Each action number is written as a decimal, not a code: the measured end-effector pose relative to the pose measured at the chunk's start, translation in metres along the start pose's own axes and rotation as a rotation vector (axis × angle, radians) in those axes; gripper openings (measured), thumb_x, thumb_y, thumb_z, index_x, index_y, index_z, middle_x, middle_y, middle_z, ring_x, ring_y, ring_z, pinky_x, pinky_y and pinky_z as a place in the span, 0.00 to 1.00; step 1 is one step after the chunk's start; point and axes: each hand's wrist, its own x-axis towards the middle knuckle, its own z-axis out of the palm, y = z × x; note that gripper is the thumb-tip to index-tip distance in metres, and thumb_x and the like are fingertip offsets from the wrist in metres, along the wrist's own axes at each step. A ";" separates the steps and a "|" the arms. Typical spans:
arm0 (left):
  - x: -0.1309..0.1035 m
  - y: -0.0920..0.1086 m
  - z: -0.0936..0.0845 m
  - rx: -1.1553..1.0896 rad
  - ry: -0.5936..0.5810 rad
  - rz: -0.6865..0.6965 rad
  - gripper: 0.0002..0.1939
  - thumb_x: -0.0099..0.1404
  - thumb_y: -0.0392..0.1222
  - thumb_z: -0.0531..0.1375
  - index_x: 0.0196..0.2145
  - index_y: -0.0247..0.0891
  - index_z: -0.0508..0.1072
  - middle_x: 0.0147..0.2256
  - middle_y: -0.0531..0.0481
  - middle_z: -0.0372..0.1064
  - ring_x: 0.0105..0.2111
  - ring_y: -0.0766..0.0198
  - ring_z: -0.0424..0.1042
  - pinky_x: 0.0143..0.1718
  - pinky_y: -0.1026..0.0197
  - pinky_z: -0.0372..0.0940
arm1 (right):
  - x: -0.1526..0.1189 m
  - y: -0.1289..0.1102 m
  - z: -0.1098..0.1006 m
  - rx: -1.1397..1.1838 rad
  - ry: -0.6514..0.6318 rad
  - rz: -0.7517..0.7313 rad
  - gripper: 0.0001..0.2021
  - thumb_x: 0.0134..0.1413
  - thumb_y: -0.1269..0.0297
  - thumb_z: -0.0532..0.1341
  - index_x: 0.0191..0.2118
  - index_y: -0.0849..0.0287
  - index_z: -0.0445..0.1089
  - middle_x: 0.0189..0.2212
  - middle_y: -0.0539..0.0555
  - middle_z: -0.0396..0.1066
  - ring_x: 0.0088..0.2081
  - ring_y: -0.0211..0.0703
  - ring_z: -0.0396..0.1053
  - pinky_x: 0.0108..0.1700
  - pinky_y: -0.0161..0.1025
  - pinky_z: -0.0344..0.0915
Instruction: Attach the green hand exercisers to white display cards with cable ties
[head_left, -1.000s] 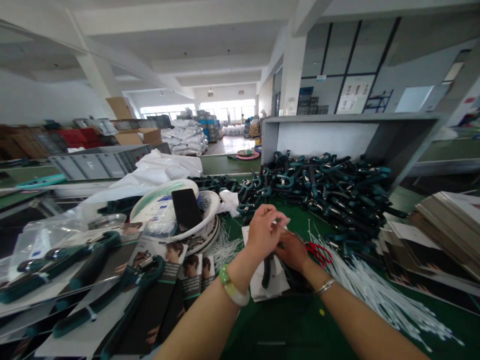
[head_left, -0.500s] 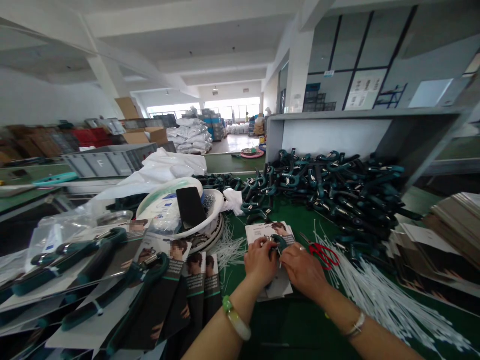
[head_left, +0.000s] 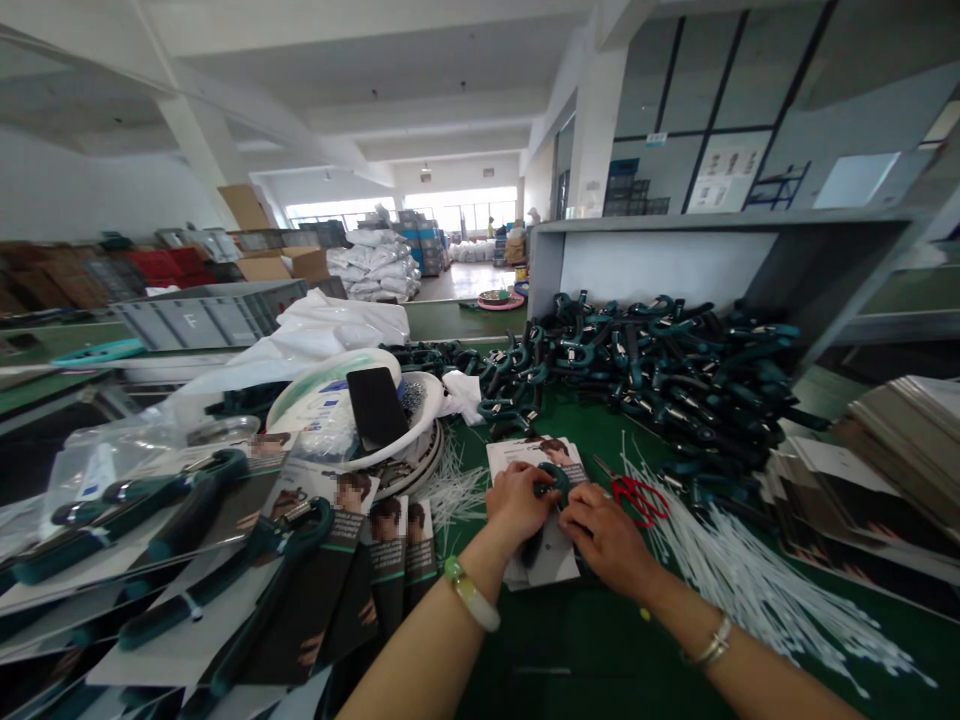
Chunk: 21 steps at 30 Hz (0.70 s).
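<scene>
I'd have the left hand (head_left: pixel 523 503), clasped on the green tool (head_left: pixel 557 476) between both hands, press it to the card (head_left: pixel 510 457) beneath, the right hand (head_left: pixel 607 535) working close, its grip too hidden to judge

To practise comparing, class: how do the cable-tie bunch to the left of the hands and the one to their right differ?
Size: the right bunch covers far more of the tabletop than the left bunch.
Arrangement: the right bunch fans out mostly one way; the left bunch is tangled.
Neighbours: the right bunch lies by red-handled scissors, the left bunch by a white basin.
Both are thin and white.
</scene>
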 end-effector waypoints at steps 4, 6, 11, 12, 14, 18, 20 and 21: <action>-0.003 0.002 0.000 0.024 0.014 0.003 0.11 0.56 0.50 0.59 0.37 0.48 0.76 0.46 0.50 0.68 0.45 0.52 0.65 0.42 0.54 0.61 | 0.004 -0.008 -0.008 -0.123 -0.141 0.015 0.11 0.54 0.72 0.51 0.27 0.58 0.68 0.33 0.55 0.65 0.36 0.43 0.64 0.38 0.39 0.60; -0.008 0.003 -0.004 0.017 0.036 0.007 0.12 0.58 0.50 0.57 0.39 0.48 0.75 0.46 0.49 0.67 0.46 0.52 0.65 0.42 0.53 0.62 | 0.001 -0.010 -0.014 -0.122 -0.188 0.032 0.09 0.53 0.72 0.51 0.31 0.58 0.69 0.37 0.57 0.66 0.38 0.45 0.64 0.40 0.40 0.61; -0.037 0.003 -0.020 0.079 0.060 0.188 0.09 0.57 0.46 0.58 0.35 0.47 0.75 0.52 0.49 0.62 0.51 0.50 0.59 0.53 0.43 0.53 | -0.023 -0.005 -0.020 0.012 -0.157 0.164 0.25 0.41 0.68 0.59 0.51 0.57 0.61 0.47 0.59 0.64 0.46 0.50 0.64 0.46 0.44 0.60; -0.044 0.002 -0.022 0.111 0.000 0.243 0.09 0.54 0.45 0.60 0.34 0.48 0.76 0.53 0.49 0.60 0.53 0.48 0.56 0.55 0.40 0.48 | -0.026 -0.004 -0.020 0.050 -0.167 0.213 0.25 0.41 0.68 0.59 0.51 0.57 0.61 0.43 0.58 0.66 0.42 0.48 0.66 0.42 0.42 0.61; -0.054 0.002 -0.021 0.162 -0.106 0.320 0.13 0.49 0.43 0.63 0.36 0.49 0.75 0.56 0.48 0.57 0.56 0.45 0.52 0.56 0.33 0.40 | -0.029 -0.003 -0.018 0.126 -0.196 0.287 0.22 0.41 0.70 0.57 0.47 0.57 0.61 0.33 0.53 0.68 0.33 0.43 0.67 0.34 0.37 0.61; -0.059 -0.002 -0.016 0.151 -0.154 0.388 0.13 0.47 0.43 0.64 0.34 0.47 0.74 0.54 0.47 0.58 0.56 0.44 0.52 0.56 0.33 0.41 | -0.025 -0.005 -0.013 0.150 -0.160 0.386 0.17 0.39 0.71 0.57 0.41 0.58 0.60 0.24 0.47 0.65 0.25 0.38 0.64 0.27 0.34 0.56; -0.055 -0.006 -0.015 0.105 -0.154 0.433 0.10 0.48 0.42 0.64 0.32 0.44 0.74 0.51 0.47 0.61 0.54 0.47 0.56 0.55 0.40 0.49 | -0.023 -0.004 -0.013 0.139 -0.131 0.433 0.17 0.39 0.71 0.57 0.40 0.58 0.60 0.24 0.47 0.65 0.25 0.38 0.64 0.27 0.34 0.56; -0.052 -0.008 -0.015 0.072 -0.151 0.457 0.09 0.50 0.42 0.63 0.32 0.43 0.74 0.50 0.46 0.62 0.52 0.49 0.58 0.54 0.44 0.52 | -0.023 -0.004 -0.013 0.133 -0.135 0.449 0.17 0.40 0.70 0.57 0.41 0.59 0.60 0.24 0.47 0.65 0.25 0.38 0.64 0.27 0.34 0.56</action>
